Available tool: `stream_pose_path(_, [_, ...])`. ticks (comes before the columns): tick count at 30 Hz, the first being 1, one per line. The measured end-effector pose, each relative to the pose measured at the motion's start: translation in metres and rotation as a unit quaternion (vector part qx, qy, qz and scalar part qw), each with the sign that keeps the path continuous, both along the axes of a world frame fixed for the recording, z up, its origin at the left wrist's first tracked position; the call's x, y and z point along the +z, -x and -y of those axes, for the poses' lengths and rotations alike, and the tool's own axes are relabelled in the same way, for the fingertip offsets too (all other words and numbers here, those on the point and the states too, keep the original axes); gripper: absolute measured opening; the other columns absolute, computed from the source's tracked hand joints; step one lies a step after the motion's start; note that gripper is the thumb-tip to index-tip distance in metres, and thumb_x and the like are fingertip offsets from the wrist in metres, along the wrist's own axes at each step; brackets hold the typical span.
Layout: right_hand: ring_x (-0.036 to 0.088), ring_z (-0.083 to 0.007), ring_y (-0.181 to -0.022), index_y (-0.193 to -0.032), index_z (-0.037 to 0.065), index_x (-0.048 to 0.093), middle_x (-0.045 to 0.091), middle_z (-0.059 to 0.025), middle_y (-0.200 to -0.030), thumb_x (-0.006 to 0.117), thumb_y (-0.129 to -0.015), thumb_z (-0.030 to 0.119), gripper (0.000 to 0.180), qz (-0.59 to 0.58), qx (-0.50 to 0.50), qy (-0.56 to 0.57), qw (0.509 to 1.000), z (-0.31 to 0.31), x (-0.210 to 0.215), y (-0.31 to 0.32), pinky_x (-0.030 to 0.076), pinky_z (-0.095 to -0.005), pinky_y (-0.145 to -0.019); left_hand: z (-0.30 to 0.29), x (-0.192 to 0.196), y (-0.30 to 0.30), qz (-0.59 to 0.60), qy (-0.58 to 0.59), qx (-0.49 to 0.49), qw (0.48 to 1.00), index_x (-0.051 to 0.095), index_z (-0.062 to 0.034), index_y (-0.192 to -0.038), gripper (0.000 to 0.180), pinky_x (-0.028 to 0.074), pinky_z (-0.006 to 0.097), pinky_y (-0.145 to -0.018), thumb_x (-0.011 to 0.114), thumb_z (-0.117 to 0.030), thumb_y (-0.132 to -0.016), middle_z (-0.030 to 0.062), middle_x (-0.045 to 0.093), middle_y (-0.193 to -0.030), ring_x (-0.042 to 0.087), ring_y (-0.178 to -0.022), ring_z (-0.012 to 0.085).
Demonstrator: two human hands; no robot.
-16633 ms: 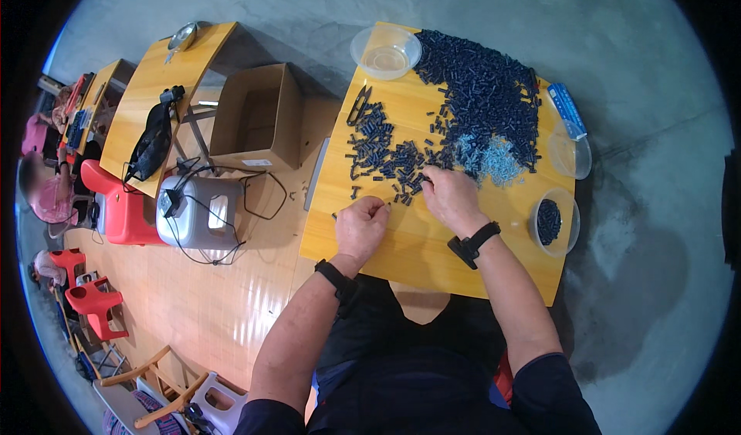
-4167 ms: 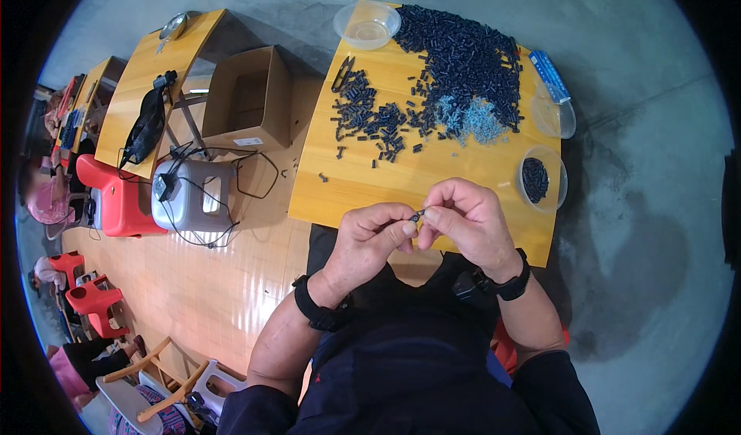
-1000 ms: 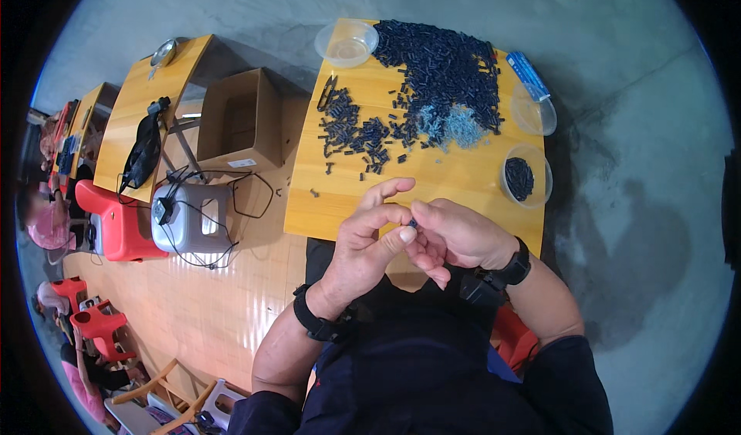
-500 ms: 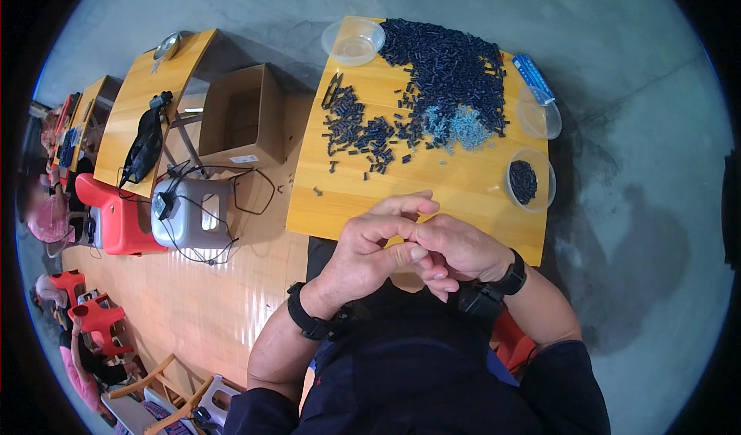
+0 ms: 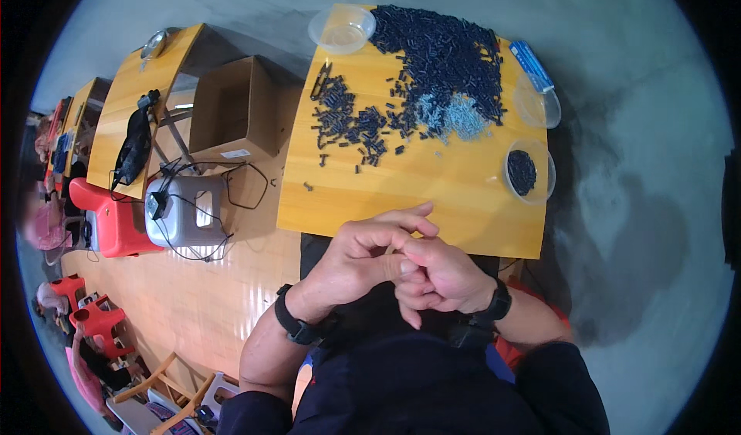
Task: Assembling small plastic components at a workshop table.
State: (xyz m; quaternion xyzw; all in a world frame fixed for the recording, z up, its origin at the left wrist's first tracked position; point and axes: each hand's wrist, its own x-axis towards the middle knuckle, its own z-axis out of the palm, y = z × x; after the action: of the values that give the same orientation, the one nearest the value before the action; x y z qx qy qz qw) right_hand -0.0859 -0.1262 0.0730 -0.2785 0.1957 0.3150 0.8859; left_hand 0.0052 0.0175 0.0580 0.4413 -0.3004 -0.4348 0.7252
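Landmark: the yellow table (image 5: 432,196). Left hand (image 5: 359,261): thumb and index brought together at the tips, the other fingers loosely extended. Right hand (image 5: 444,277): mostly curled, its thumb and index meeting the left fingertips. Both sit around the table's near edge. Whether either grips anything cannot be told; fingers cover the contact point.

Dark cylindrical pieces (image 5: 448,57) are heaped at the table's far right, with a looser dark scatter (image 5: 336,111) at its left. Light-blue pieces (image 5: 463,117) lie against the heap's near side. A clear tub (image 5: 543,176) at the table's right edge holds more dark pieces.

Technique (judgement): for fine two-handed fingertip work, steady one side, turn with the other, keep both tips in line, press gently.

Versus one second ago: a dark bit showed between the fingertips, now hidden; hands overlap the table less.
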Motion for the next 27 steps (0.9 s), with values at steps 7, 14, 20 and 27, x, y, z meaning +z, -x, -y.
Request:
stream_pose_path(7, [0.030, -0.0061, -0.033, -0.064, 0.015, 0.035, 0.026, 0.0065, -0.048, 0.040, -0.098, 0.039, 0.042, -0.029, -0.085, -0.024, 0.996, -0.019, -0.028, -0.003, 0.048, -0.0333, -0.038, -0.011, -0.022, -0.001, -0.071, -0.103, 0.018, 0.992, 0.068, 0.0001, -0.098, 0.015, 0.035, 0.037, -0.105, 0.062, 0.004, -0.085, 0.0103, 0.061, -0.116, 0.041, -0.130, 0.0281])
stream_pose_path(14, [0.038, -0.0083, -0.037, -0.067, 0.013, 0.040, 0.033, 0.0035, -0.051, 0.023, -0.091, 0.069, 0.063, -0.028, -0.017, -0.085, 0.996, 0.003, -0.046, 0.000, 0.054, -0.0376, -0.046, -0.002, -0.026, 0.006, -0.150, -0.199, 0.038, 0.968, 0.066, 0.0027, -0.089, 0.007, 0.048, 0.031, -0.083, 0.061, 0.001, -0.085, 0.0123, 0.063, -0.106, 0.060, -0.097, 0.0185])
stream_pose_path(20, [0.044, -0.0119, -0.041, -0.073, 0.008, 0.047, 0.041, 0.0001, -0.055, 0.025, -0.093, 0.066, 0.065, 0.001, -0.040, -0.028, 0.999, 0.010, -0.054, 0.006, 0.055, -0.0378, -0.046, 0.005, -0.034, 0.017, -0.135, -0.169, 0.085, 0.973, 0.065, 0.0032, -0.093, 0.009, 0.050, 0.028, -0.078, 0.060, 0.002, -0.085, 0.0096, 0.061, -0.107, 0.060, -0.087, 0.0151])
stream_pose_path(27, [0.047, -0.0115, -0.048, -0.084, 0.004, 0.053, 0.043, -0.0009, -0.062, 0.046, -0.097, 0.044, 0.042, -0.011, -0.065, 0.047, 0.997, 0.015, -0.058, 0.019, 0.053, -0.0328, -0.045, 0.007, -0.049, 0.031, -0.068, -0.177, 0.095, 0.977, 0.066, 0.0024, -0.097, 0.014, 0.050, 0.025, -0.073, 0.061, 0.003, -0.084, 0.0088, 0.059, -0.105, 0.063, -0.084, 0.0132])
